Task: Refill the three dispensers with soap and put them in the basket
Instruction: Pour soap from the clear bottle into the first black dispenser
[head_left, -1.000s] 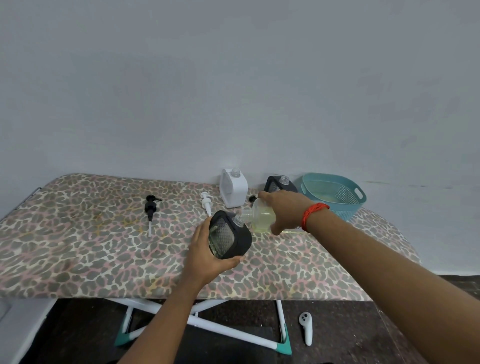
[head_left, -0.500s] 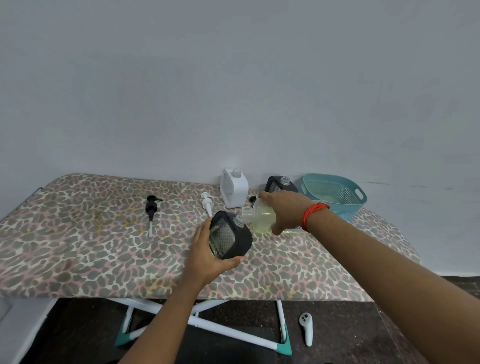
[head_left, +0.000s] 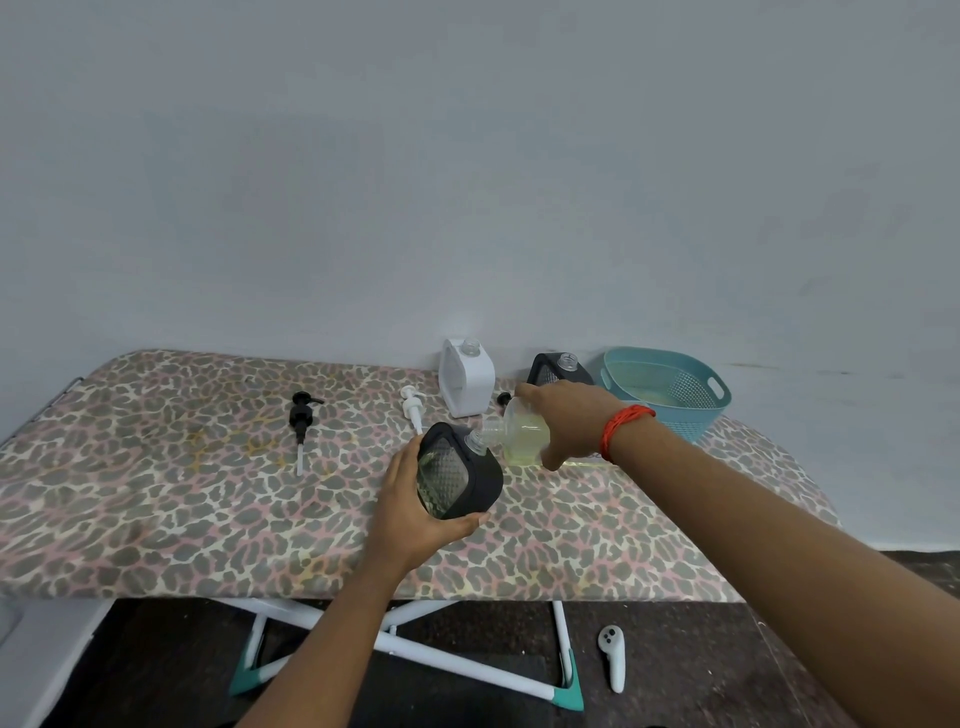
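My left hand (head_left: 410, 512) grips a black dispenser (head_left: 460, 475) with a clear ribbed window, tilted, its open neck up and to the right. My right hand (head_left: 569, 418) holds a clear soap bottle (head_left: 522, 436) of pale yellow liquid on its side, its mouth at the dispenser's neck. A white dispenser (head_left: 466, 376) and a second black dispenser (head_left: 556, 366) stand uncapped near the wall. The teal basket (head_left: 670, 387) sits at the right, with no dispenser in it.
A black pump head (head_left: 301, 415) and a white pump head (head_left: 414, 408) lie on the leopard-print table (head_left: 182, 493). A small black cap (head_left: 503, 399) lies behind the bottle. A white controller (head_left: 613, 657) lies on the dark floor beneath the table's front edge.
Almost nothing moved; both hands keep the bottle's mouth at the dispenser's neck, with only a slight shift in view.
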